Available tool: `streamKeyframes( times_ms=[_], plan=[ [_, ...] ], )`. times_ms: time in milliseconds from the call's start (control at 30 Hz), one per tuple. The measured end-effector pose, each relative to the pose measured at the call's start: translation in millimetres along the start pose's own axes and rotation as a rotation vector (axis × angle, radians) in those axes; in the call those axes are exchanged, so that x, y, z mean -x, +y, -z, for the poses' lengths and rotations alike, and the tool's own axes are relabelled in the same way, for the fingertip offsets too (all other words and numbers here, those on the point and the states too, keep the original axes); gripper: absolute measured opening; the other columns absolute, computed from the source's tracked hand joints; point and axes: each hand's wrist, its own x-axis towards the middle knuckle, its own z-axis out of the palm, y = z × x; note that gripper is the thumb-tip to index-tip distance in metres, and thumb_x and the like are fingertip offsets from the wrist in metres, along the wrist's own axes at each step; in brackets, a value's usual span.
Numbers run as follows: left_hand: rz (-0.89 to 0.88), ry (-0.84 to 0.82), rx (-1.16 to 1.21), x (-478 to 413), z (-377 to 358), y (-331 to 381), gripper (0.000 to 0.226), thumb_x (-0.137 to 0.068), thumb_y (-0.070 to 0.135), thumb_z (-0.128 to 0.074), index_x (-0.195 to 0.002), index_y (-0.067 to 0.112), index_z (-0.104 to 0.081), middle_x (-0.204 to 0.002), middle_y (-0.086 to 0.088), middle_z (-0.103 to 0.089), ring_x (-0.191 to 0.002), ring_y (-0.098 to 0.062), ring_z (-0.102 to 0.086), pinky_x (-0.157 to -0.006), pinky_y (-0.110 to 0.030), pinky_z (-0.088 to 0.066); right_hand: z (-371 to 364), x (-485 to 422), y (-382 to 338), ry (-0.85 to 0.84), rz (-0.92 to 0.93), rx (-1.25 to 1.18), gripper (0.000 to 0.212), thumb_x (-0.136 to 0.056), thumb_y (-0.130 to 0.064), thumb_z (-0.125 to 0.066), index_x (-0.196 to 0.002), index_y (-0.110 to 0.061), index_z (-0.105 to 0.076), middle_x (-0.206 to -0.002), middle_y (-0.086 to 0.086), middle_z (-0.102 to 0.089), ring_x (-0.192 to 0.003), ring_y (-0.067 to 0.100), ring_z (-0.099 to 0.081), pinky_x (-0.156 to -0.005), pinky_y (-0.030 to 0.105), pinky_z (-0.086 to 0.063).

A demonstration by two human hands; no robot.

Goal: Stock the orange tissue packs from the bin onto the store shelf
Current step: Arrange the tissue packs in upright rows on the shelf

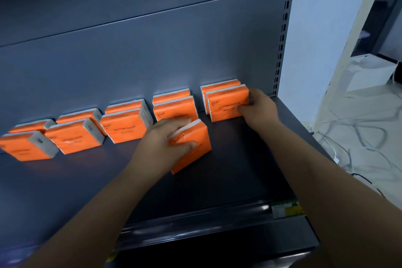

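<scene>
A dark grey store shelf [228, 180] fills most of the view, with a grey back panel [152, 50] rising behind it and a slotted upright [282, 35] at its right edge. A price rail [195, 217] runs along the front lip, carrying a yellow-green label [287, 210] near its right end.

On the shelf deck stand orange tissue packs in five pairs, each pair one pack behind the other, set in a line that runs from the lower left up toward the right. The leftmost pair [26, 146] is blurred at the frame edge; next come a second pair [74, 135], a third pair [124, 124] with "COTTON TISSUE" legible on the front face, a fourth pair [174, 106] partly hidden by a hand, and the rightmost pair [226, 102] close to the upright.

A loose tissue pack [193, 150] sits in front of the fourth pair, tilted, its lower edge at the deck. The left hand [167, 139] grasps it, fingers over the top and thumb across the orange face.

The right hand [258, 109] is closed around the right end of the front pack of the rightmost pair, thumb on its face and fingers around its side.

To the right of the shelving, pale floor [359, 137] shows with loose cables [367, 130] lying on it. The bin is out of view.
</scene>
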Motion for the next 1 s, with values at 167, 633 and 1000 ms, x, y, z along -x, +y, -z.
streamKeyframes(
  times_ms=[167,633,1000],
  plan=[
    [0.052,0.031,0.02,12,2,7,0.053,-0.064,0.013,-0.058,-0.114,0.029,-0.068,-0.12,0.011,-0.054,-0.118,-0.004,-0.051,-0.102,-0.015,-0.038,-8,1,-6,-0.025,-0.027,0.013,0.042,-0.086,-0.016,-0.067,-0.128,-0.019,-0.061,-0.098,-0.008,-0.063,-0.109,0.024,-0.062,-0.085,0.036,-0.049],
    [0.101,0.284,0.329,-14,-49,23,0.055,-0.082,-0.012,-0.065,-0.11,0.036,-0.07,-0.115,0.002,-0.07,-0.111,-0.009,-0.065,-0.104,-0.036,-0.052,-18,60,-42,-0.037,-0.168,-0.225,0.036,-0.099,-0.03,-0.047,-0.066,-0.017,-0.049,-0.071,0.001,-0.053,-0.067,0.022,-0.049,-0.065,0.035,-0.037],
    [0.388,0.543,0.487,-39,-90,41,0.035,-0.088,0.006,-0.078,-0.12,0.018,-0.068,-0.108,0.005,-0.069,-0.104,-0.01,-0.065,-0.099,-0.029,-0.052,-9,47,-33,0.226,-0.191,-0.197,0.029,-0.103,-0.03,-0.052,-0.079,-0.017,-0.06,-0.074,-0.003,-0.06,-0.065,0.012,-0.052,-0.057,0.029,-0.036]
  ],
)
